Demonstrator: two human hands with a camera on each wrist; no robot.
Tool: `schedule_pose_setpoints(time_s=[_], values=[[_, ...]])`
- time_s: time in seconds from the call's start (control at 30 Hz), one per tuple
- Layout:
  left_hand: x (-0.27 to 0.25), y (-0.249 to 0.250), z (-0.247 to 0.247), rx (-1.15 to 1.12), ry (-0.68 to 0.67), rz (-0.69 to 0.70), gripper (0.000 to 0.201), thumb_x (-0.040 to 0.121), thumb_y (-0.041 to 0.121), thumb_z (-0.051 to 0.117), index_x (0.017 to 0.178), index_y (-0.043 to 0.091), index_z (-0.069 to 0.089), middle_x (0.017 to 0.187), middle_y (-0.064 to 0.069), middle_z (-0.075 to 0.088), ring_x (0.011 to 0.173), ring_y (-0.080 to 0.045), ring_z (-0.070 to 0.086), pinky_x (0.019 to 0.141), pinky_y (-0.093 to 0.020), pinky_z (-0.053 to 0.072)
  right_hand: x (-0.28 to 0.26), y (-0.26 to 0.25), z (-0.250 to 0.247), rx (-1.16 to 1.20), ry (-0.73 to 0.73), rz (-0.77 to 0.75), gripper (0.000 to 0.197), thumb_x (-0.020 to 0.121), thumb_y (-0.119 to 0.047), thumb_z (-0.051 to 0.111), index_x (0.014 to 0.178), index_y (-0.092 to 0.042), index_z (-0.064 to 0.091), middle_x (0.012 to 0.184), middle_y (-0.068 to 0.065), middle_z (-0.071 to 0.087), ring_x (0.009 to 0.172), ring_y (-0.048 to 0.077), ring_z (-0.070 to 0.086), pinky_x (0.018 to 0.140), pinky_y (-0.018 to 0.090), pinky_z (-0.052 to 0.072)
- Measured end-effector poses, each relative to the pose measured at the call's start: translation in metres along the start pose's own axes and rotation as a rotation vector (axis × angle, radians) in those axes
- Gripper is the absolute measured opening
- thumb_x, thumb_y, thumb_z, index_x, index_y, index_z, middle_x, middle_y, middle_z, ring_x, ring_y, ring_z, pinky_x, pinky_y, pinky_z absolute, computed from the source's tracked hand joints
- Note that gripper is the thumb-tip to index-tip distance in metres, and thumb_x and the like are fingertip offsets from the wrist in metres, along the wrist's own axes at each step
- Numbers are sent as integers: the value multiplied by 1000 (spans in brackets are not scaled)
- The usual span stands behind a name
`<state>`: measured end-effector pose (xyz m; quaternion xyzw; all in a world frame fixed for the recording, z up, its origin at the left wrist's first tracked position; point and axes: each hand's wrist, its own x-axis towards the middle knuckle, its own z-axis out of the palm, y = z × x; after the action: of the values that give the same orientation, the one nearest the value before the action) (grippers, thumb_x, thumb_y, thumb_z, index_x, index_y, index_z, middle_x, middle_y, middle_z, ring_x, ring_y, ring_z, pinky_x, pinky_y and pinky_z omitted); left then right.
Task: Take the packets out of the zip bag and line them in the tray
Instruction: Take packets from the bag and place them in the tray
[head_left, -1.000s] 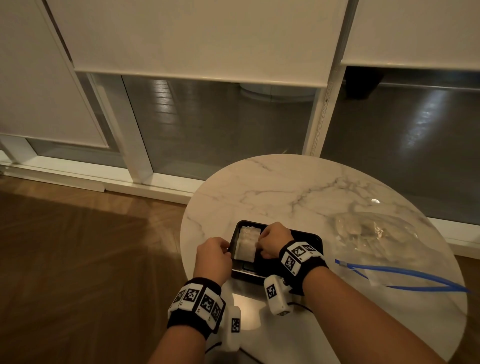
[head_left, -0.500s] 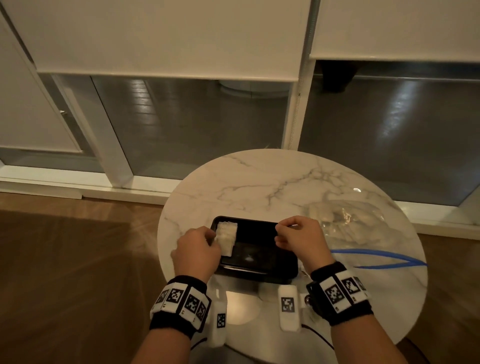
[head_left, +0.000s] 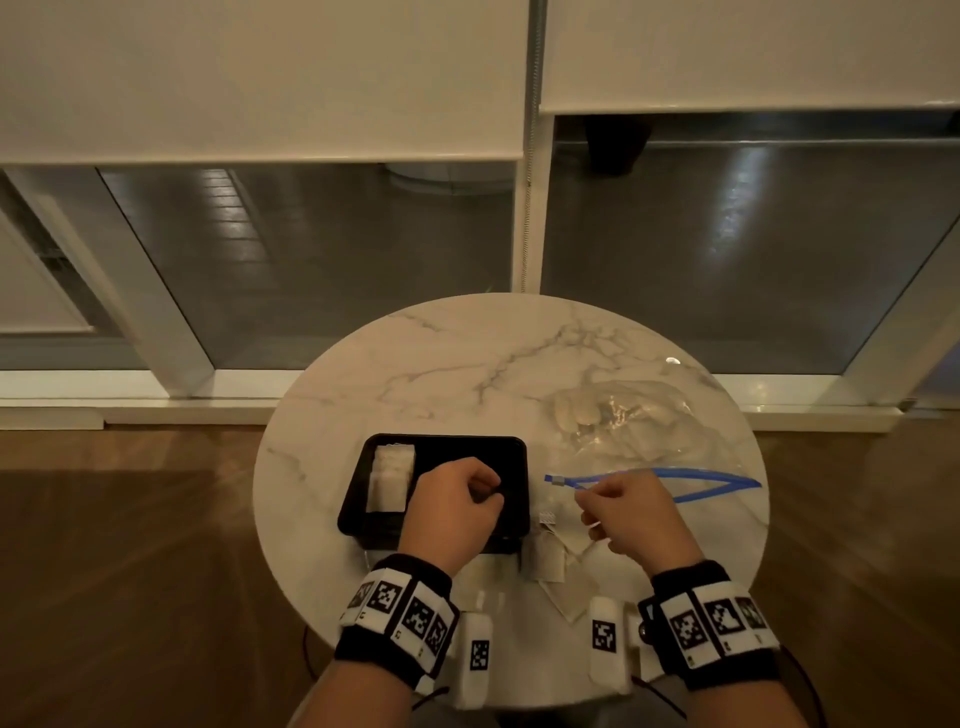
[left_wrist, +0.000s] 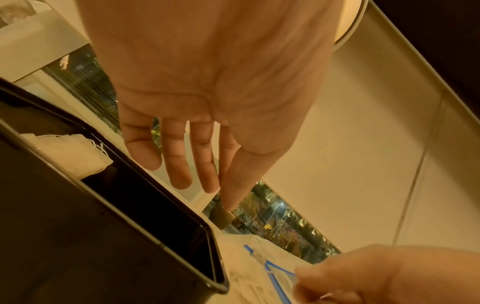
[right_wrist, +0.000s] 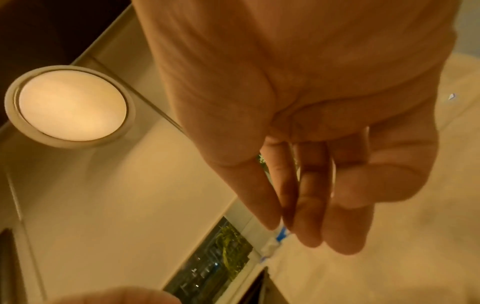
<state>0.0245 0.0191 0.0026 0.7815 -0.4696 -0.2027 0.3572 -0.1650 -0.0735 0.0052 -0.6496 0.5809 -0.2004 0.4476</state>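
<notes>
A black tray (head_left: 447, 440) sits on the near left of the round marble table (head_left: 467, 364). White packets (head_left: 392, 475) lie lined along its left end, also seen in the left wrist view (left_wrist: 70, 152). My left hand (head_left: 483, 491) hovers over the tray's middle with relaxed fingers (left_wrist: 182, 174) and holds nothing. The clear zip bag (head_left: 623, 421) with more packets lies at the right, its blue zip strip (head_left: 701, 475) gaping. My right hand (head_left: 587, 501) pinches the bag's edge at the zip strip (right_wrist: 275, 240). Several loose packets (head_left: 553, 556) lie between tray and right hand.
The table is small, with its round edge close on every side and wooden floor (head_left: 130, 571) below. White window frames and lowered blinds stand behind it. A round ceiling lamp (right_wrist: 70, 106) shows in the right wrist view.
My left hand left the tray's left end and moved over its middle. My right hand moved right from the tray's rim to the bag's zip. The camera tilted down.
</notes>
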Motion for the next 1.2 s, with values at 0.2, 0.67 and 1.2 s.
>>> schedule_pose_setpoints(time_s=[0.2,0.67,1.2], values=[[-5,6,16,124,-122,-22,25,84,28,79,107,33,71,99,17,68,92,1,63,88,-28,58,12,27,17,-230,-3,40,12,84,-15,69,82,-4,74,82,11,72,83,23,68,72,29,54],[-5,4,26,181,-148,-30,26,86,28,78,110,36,70,104,17,68,98,-2,63,92,-29,56,31,47,39,-364,51,97,14,83,-25,65,82,-12,61,95,12,64,79,23,63,67,28,47],[-6,9,16,-48,-84,75,18,95,20,67,110,29,72,99,17,70,93,5,65,80,-8,51,1,-1,-16,-49,-141,-69,17,82,-22,80,90,-19,66,75,3,75,65,10,69,57,24,46]])
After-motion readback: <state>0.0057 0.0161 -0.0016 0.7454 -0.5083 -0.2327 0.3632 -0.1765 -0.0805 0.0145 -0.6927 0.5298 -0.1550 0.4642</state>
